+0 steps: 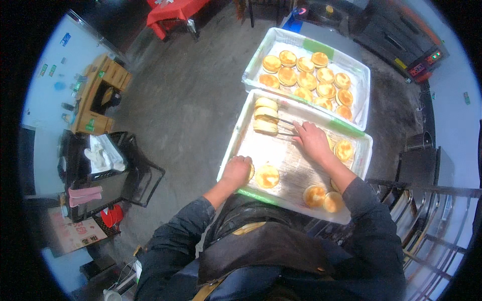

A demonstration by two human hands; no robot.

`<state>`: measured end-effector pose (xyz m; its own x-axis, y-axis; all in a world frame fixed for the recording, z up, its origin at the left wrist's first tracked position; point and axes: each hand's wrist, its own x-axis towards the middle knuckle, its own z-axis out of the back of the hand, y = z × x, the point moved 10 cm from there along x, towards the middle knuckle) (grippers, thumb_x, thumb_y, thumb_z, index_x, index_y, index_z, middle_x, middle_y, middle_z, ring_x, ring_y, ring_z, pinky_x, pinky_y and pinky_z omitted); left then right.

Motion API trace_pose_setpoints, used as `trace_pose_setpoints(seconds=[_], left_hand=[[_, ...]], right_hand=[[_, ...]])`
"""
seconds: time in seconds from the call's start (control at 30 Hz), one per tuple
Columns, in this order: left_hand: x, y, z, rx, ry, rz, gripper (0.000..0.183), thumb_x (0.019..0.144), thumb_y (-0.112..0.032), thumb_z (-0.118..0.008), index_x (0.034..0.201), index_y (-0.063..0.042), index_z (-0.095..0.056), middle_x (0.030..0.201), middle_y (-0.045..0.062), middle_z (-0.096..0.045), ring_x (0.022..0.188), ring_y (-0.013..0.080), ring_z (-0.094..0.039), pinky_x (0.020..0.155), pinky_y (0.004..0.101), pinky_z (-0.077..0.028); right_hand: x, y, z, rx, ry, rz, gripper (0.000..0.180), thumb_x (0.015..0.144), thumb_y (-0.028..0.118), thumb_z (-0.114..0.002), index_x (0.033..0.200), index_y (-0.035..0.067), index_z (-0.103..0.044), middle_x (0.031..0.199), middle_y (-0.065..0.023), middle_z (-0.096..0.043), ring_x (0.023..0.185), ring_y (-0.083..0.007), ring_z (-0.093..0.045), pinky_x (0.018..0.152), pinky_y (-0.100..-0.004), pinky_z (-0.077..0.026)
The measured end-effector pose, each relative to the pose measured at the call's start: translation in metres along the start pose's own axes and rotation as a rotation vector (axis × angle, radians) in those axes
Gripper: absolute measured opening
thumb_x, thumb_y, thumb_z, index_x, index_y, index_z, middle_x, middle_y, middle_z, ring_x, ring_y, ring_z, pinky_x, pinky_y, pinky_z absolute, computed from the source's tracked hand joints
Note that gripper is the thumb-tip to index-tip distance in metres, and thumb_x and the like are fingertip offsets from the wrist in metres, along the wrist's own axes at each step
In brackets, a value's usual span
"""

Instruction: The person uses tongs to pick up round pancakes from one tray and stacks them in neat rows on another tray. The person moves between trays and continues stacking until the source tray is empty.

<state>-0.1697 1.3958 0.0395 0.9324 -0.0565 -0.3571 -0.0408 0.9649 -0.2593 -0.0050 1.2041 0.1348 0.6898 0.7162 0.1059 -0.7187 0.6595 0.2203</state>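
My right hand (pixel 311 141) holds a pair of dark tongs (pixel 287 134), whose tips lie at a row of round pastries (pixel 266 126) standing on edge in the near crate's far left corner. My left hand (pixel 238 171) is closed around a pastry (pixel 251 172) at the left wall of that near white crate (pixel 230 145); my fingers hide most of it. A browned flat pastry (pixel 267 176) lies just right of this hand. Two more (pixel 314 196) lie near the front edge, and another (pixel 343 150) at the right, partly beside my forearm.
Behind stands a second white crate (pixel 367 94) with many browned pastries (pixel 307 80). A metal rack with trays (pixel 418 210) is at my right, an oven (pixel 399 37) at the far right. To the left are a black cart (pixel 101 188) and a wooden desk (pixel 90 109); a red-covered table (pixel 169 15) is beyond.
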Motion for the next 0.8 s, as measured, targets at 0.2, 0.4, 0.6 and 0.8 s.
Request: trace_pose_setpoints(seconds=[0.2, 0.4, 0.6, 0.8], left_hand=[[0.014, -0.023, 0.022, 0.149, -0.018, -0.195, 0.025, 0.085, -0.007, -0.066, 0.11, -0.007, -0.072, 0.108, 0.012, -0.064, 0.107, 0.0318, -0.064, 0.093, 0.0441, -0.054], [0.049, -0.049, 0.082, 0.029, -0.183, -0.3, 0.03, 0.081, -0.005, -0.071, 0.111, -0.004, -0.066, 0.107, 0.014, -0.062, 0.107, 0.0349, -0.063, 0.089, 0.0445, -0.056], [0.091, -0.056, 0.091, -0.066, -0.36, -0.198, 0.03, 0.08, -0.006, -0.071, 0.108, -0.004, -0.062, 0.108, 0.015, -0.058, 0.097, 0.0362, -0.066, 0.08, 0.0493, -0.057], [0.099, -0.023, 0.09, -0.207, -0.43, -0.08, 0.034, 0.084, -0.004, -0.067, 0.116, -0.006, -0.056, 0.112, 0.018, -0.055, 0.092, 0.0434, -0.066, 0.078, 0.0557, -0.056]], right_hand=[[-0.015, -0.016, -0.012, 0.056, 0.015, -0.012, 0.05, 0.095, 0.031, -0.07, 0.139, 0.009, -0.06, 0.105, -0.0115, -0.063, 0.097, -0.0323, -0.064, 0.081, -0.0451, -0.055], [-0.009, -0.024, -0.024, 0.225, 0.069, -0.129, 0.046, 0.098, 0.032, -0.066, 0.138, 0.01, -0.061, 0.106, -0.0135, -0.066, 0.101, -0.0333, -0.066, 0.083, -0.0455, -0.055], [-0.021, -0.022, -0.025, 0.463, 0.001, -0.329, 0.049, 0.099, 0.033, -0.067, 0.141, 0.009, -0.06, 0.111, -0.0162, -0.067, 0.101, -0.0366, -0.067, 0.089, -0.0433, -0.054], [-0.087, -0.023, -0.079, 0.882, -0.148, -0.795, 0.044, 0.106, 0.035, -0.059, 0.137, 0.005, -0.061, 0.098, -0.0084, -0.067, 0.083, -0.0198, -0.064, 0.078, -0.0374, -0.053]])
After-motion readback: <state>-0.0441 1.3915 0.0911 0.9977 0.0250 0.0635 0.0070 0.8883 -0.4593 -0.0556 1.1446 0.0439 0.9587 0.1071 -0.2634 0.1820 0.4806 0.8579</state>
